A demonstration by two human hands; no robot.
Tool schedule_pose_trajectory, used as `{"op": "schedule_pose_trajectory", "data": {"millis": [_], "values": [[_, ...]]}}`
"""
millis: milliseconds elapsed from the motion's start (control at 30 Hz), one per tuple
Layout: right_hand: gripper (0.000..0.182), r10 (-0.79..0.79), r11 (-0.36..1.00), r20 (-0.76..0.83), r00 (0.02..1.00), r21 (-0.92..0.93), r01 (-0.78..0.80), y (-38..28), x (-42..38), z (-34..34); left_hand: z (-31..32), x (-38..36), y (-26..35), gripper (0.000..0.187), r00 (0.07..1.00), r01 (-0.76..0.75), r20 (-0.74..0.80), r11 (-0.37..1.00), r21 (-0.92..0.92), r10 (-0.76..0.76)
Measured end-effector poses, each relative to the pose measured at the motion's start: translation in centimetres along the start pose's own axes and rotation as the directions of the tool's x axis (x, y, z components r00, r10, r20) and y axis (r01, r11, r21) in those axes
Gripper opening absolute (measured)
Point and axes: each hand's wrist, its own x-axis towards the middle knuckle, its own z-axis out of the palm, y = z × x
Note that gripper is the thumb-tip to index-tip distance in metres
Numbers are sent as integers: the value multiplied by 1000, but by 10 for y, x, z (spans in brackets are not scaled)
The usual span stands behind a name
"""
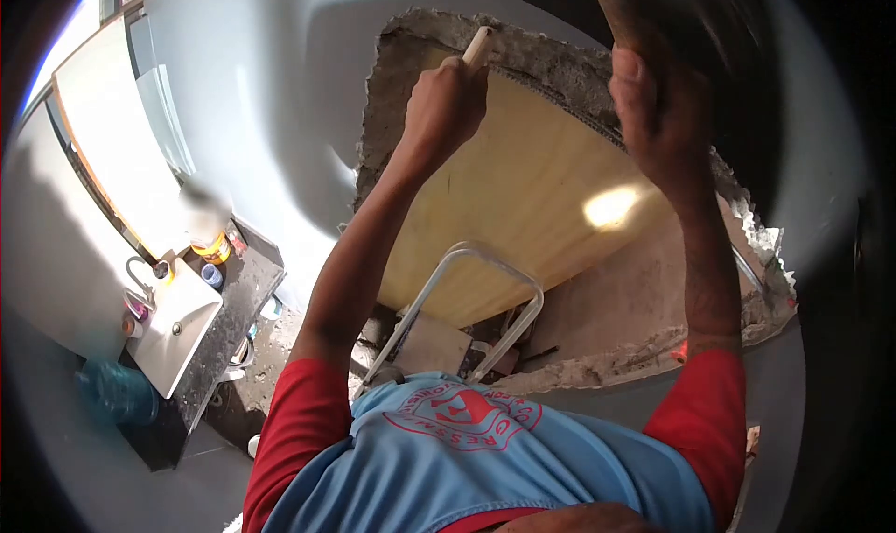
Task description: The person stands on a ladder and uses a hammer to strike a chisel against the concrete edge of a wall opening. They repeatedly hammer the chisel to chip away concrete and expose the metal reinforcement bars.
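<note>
In the head view, the left hand (pixel 446 104) is clenched around a pale wooden handle (pixel 479 46), whose end sticks out above the fist and meets the rough grey concrete edge (pixel 523 52) of a broken opening in the wall. The right hand (pixel 658 113) is raised just beside it, fingers curled against a blurred dark object at the top of the frame; what it grips cannot be told. Between the two hands lies a light yellow plywood board (pixel 523 197) set inside the opening. Below it stands a grey metal ladder frame (pixel 467 290). At the left sits a white rectangular washbasin (pixel 177 332) on a dark stone counter (pixel 233 318).
</note>
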Motion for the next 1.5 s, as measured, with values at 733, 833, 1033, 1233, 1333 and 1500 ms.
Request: {"op": "schedule_pose_trajectory", "data": {"millis": [733,833,1033,1233,1333,1500], "values": [[42,263,951,-22,965,176,-255,-3,-9,-4,7,-7,-21,41,1000,-11,-17,990,-141,9],[39,255,951,-14,967,183,-248,-4,-16,-5,38,-19,-62,41,986,165,82,822,-545,-144],[33,270,944,-21,963,202,-261,20,-52,6,5,-27,1,37,989,-87,-132,989,-118,71],[44,320,875,-46,946,396,-277,15,-85,19,35,-31,15,30,976,-76,-184,971,227,119],[55,328,852,-171,929,477,-213,10,-100,32,51,-36,23,27,946,-130,-241,935,330,217],[63,380,849,-254,889,477,-227,22,-138,73,67,-40,18,27,937,-112,-261,909,403,231]]}}
